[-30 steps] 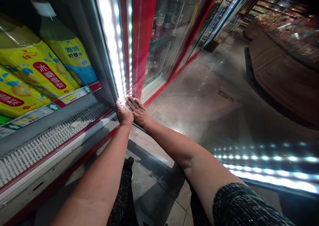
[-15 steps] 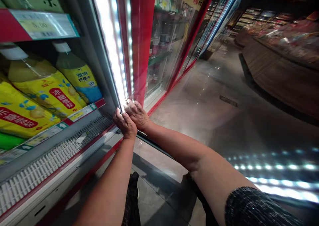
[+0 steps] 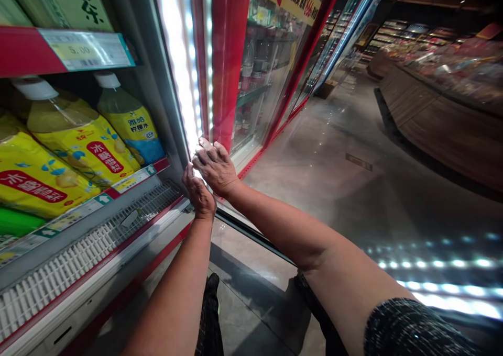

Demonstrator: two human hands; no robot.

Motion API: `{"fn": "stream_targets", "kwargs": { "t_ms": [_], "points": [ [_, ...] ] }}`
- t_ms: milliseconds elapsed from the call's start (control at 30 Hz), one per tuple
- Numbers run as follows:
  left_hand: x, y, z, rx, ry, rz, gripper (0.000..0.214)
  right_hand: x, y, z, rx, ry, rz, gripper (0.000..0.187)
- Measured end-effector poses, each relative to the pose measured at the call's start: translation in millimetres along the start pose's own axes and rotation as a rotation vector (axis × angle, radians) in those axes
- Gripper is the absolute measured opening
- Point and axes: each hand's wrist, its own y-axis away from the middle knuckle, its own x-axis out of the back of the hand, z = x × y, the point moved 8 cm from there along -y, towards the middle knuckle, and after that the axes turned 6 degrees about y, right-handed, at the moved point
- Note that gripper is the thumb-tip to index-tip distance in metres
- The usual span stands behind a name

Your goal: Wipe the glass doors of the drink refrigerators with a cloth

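A glaring white LED light strip (image 3: 178, 57) runs down the inner side edge of an opened drinks fridge. Near its lower end, my right hand (image 3: 217, 168) lies across it with fingers bent round the strip. Just below and to the left, my left hand (image 3: 200, 195) is closed at the strip's foot, thumb and fingers close together; glare and the right hand hide part of its grip. The two hands are touching or almost so. Beside them stands the red door post (image 3: 228, 57), and the glass door's bottom edge (image 3: 255, 235) passes beneath my right forearm.
On the left, yellow-labelled drink bottles (image 3: 84, 141) sit on a shelf behind price tags (image 3: 131, 180). A white grille (image 3: 78, 256) runs below. Another glass-fronted cooler (image 3: 263, 68) stands beyond. A curved wooden display stand (image 3: 436, 120) is on the right of the shiny floor (image 3: 314, 162).
My right hand has slid a little up the light strip, and the left fingers have risen slightly too. The view has shifted a little, with the shelf now lower and further right.
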Motion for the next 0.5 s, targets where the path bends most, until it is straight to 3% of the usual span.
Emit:
{"fn": "stream_targets", "kwargs": {
  "t_ms": [67,233,300,500],
  "points": [
    [0.6,0,-1,0.013,-0.002,0.001,0.086,-1,-1,-1,0.001,-0.008,-0.010,0.035],
    [-0.4,3,-1,0.046,0.000,-0.008,0.091,-36,21,-19,0.082,-0.069,-0.158,0.038],
    [-1.0,4,-1,0.046,0.009,-0.005,0.090,-40,27,-21,0.099,-0.073,-0.192,0.039],
    [-5.3,5,-2,0.012,0.006,-0.020,0.090,6,14,0,0.025,-0.048,-0.014,0.039]
  ]
}}
